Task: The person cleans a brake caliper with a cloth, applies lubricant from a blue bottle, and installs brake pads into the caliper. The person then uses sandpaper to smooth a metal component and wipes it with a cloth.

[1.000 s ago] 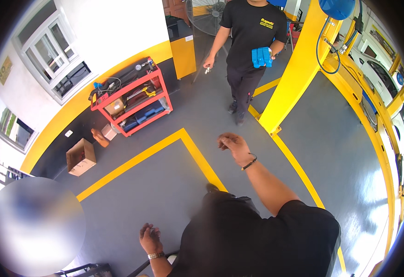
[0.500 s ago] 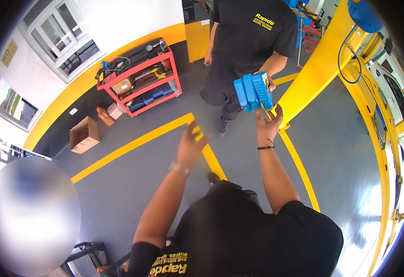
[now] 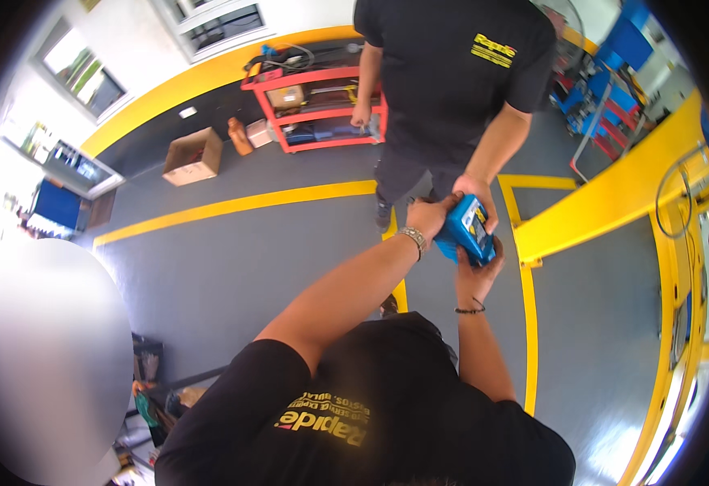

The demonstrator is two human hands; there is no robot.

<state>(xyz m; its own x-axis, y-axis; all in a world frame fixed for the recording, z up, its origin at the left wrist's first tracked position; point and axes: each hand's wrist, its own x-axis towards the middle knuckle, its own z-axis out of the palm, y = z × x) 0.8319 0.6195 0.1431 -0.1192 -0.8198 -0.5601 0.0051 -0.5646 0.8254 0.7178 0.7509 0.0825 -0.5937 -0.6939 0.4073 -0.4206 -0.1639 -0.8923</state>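
A blue plastic container (image 3: 467,230) with a printed label is held out in front of me. It has ribbed sides. My left hand (image 3: 427,217) is closed on its near left side, its wrist wearing a metal watch. Under the container's near right end, my right hand (image 3: 479,274) grips it from below, with a dark bracelet on the wrist. A co-worker's hand (image 3: 488,212) is also on the container, at its far right side, so all three hands touch it. Parts of my fingers are hidden behind the container.
The co-worker in a black shirt (image 3: 452,73) stands facing me. Behind is a red tool cart (image 3: 326,144), with a cardboard box (image 3: 193,159) and an orange jug (image 3: 239,136) beside it. A yellow post (image 3: 606,190) rises at right. Yellow lines (image 3: 241,209) mark the grey floor.
Both my hands have gone from empty and apart to holding the blue container, which has turned to show its label. The view has shifted; the co-worker still has a hand on it.
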